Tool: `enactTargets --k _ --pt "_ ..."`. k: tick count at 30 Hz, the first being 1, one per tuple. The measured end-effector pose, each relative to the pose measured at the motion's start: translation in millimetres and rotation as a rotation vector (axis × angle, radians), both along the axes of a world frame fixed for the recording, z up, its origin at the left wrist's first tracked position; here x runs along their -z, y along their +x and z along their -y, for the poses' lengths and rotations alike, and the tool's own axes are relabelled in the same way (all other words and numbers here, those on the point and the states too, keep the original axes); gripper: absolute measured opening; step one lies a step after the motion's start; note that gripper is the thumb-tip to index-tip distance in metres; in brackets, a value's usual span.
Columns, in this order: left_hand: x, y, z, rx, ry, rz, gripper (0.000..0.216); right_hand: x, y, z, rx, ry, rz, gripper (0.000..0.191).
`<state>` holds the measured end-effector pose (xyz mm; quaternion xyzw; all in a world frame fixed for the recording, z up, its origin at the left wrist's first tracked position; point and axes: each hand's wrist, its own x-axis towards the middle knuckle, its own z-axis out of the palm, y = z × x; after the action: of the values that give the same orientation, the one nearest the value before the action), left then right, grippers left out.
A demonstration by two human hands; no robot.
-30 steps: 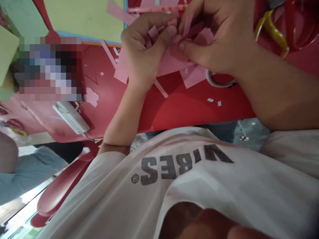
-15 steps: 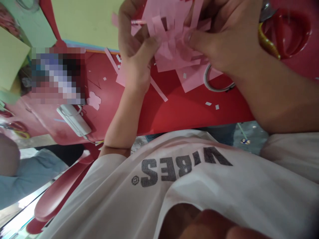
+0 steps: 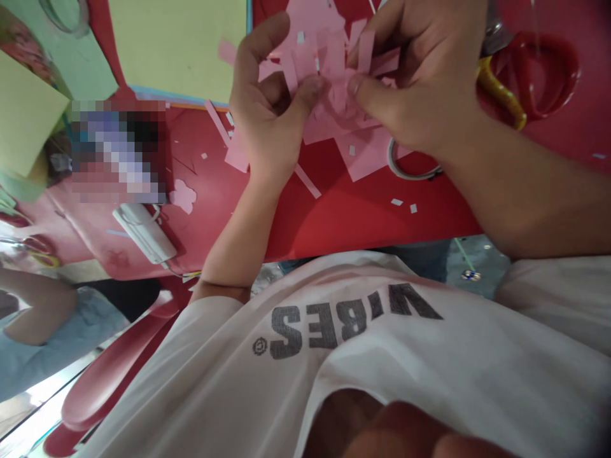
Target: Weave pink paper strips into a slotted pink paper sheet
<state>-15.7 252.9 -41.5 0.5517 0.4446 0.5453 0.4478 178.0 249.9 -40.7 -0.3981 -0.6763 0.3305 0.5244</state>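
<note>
Nearest: white printed shirt (image 3: 382,356), filling the 6 o'clock part of the view.
Beyond it: red tabletop (image 3: 363,210), strewn with small paper scraps.
On the tabletop, at 8 o'clock from the hands: white boxy device (image 3: 143,232), with a pink flower cutout (image 3: 182,195) just beside it.
Tape roll (image 3: 405,168): lying flat, partly under the right wrist.
Left hand (image 3: 267,121): fingers curled, forefinger raised, thumb tip pressed onto the pink paper strips (image 3: 329,57).
Right hand (image 3: 420,89): at 3 o'clock of the left, thumb and fingers pinched on the same strips; the two thumb tips are near each other.
Pink paper strips: a cut fringe held between both hands, just above more pink paper on the tabletop.
Step in hand, as judged: gathering or folding the fringe at its base. Further handling calls for a light, even pinch, since thin strips tear easily.
At 2 o'clock: scissors (image 3: 501,95), yellow and red handles.
Farthest, at 11 o'clock: yellow-green sheet (image 3: 176,48).
</note>
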Motion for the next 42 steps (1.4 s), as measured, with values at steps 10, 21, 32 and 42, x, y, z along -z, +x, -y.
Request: enactTargets --k 10,21,32,42 --pt "6.4 1 -1 0.094 -0.054 0.046 0.034 3.2 0 -2 0.009 0.043 -0.021 0.020" --pt "4.6 0 -2 0.168 -0.128 0.128 0.008 -3.7 -1 1 0.056 0.053 0.008 0.012" --pt "5.5 -2 -2 0.129 -0.106 0.012 0.012 0.9 -4 0 0.065 -0.015 -0.038 0.012" --pt "6.3 1 0 0.178 -0.156 -0.021 0.013 -3.3 -6 6 0.094 -0.018 0.037 0.011"
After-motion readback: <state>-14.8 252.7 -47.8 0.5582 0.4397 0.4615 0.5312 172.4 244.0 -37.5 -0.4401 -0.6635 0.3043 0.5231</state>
